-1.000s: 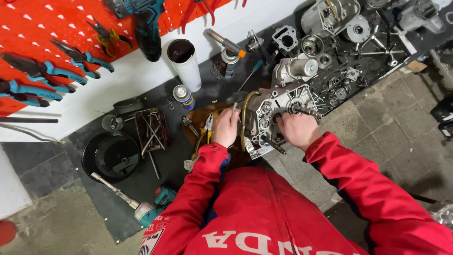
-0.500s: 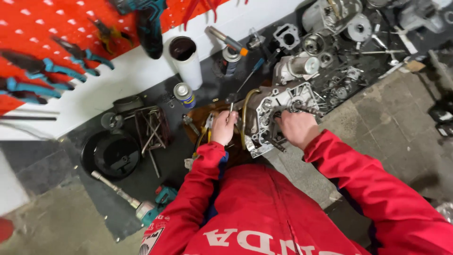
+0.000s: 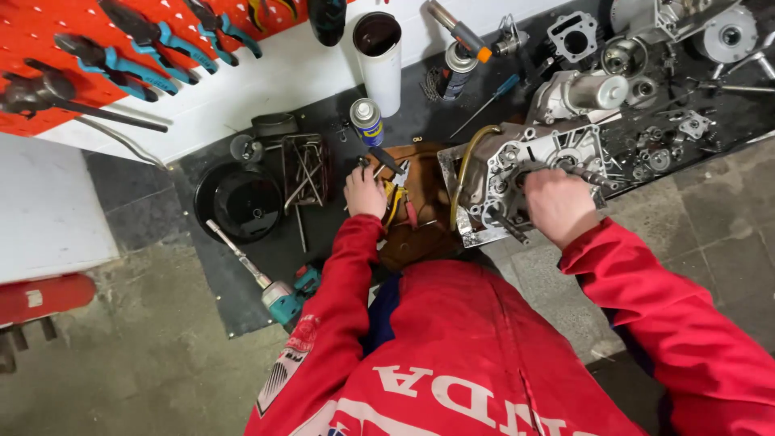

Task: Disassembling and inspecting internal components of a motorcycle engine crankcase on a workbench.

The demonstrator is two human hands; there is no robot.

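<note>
A grey metal engine case (image 3: 517,165) lies on the dark mat (image 3: 242,307) in front of me, with a brass-coloured curved tube along its left edge. My right hand (image 3: 557,206) lies on its middle, fingers curled round a part by a protruding shaft (image 3: 593,176). My left hand (image 3: 365,192) is over a brown board (image 3: 424,238) that carries pliers with yellow and red handles (image 3: 395,206). Its fingers are curled on a small dark tool (image 3: 362,165). Both sleeves are red.
A blue spray can (image 3: 367,121), a white tube (image 3: 379,60) and a gas torch (image 3: 458,48) stand behind. A black pan (image 3: 238,202), a wire rack (image 3: 303,165) and a teal power tool (image 3: 282,295) lie left. Engine parts (image 3: 646,89) crowd the right. Pliers hang on an orange pegboard (image 3: 48,32).
My left hand has shifted left, away from the engine case, onto the tools on the brown board. My right hand stays on the case. The view has tilted slightly.
</note>
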